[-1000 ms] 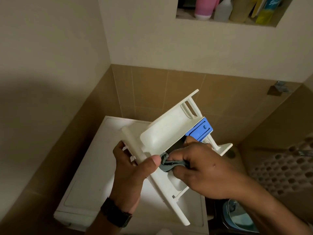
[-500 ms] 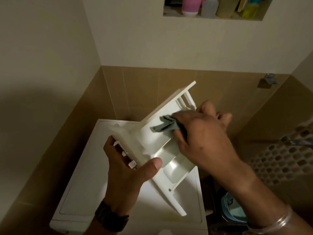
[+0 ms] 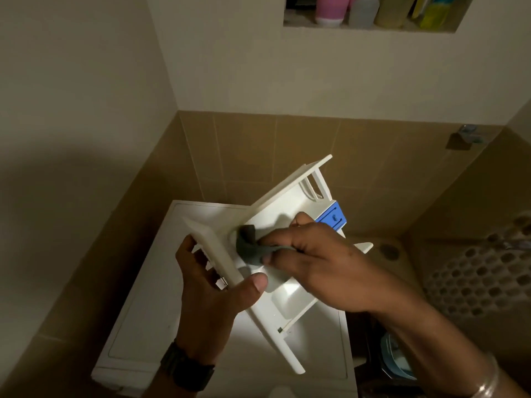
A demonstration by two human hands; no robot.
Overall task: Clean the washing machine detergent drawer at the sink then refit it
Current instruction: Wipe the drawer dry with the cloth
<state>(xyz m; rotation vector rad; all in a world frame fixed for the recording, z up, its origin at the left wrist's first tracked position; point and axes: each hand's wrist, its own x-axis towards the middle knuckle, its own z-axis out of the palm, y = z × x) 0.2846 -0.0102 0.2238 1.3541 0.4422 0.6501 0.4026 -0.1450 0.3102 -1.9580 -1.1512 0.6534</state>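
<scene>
Washer (image 3: 161, 305) below, white top. Drawer (image 3: 275, 214) tilted above it, front panel gripped in left hand (image 3: 212, 294). Right hand (image 3: 319, 262) pinching grey cloth (image 3: 250, 248) inside drawer, hiding middle compartment. Bottles (image 3: 373, 10) in niche above.

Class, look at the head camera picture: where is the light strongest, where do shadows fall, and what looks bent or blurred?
Head view: dim and warm overall; brightest on the machine top under the drawer; a broad shadow darkens the left wall; the wall corner lines lean outward from wide-angle distortion; the basket at right is soft; the cloth in the right hand stays fairly sharp.
</scene>
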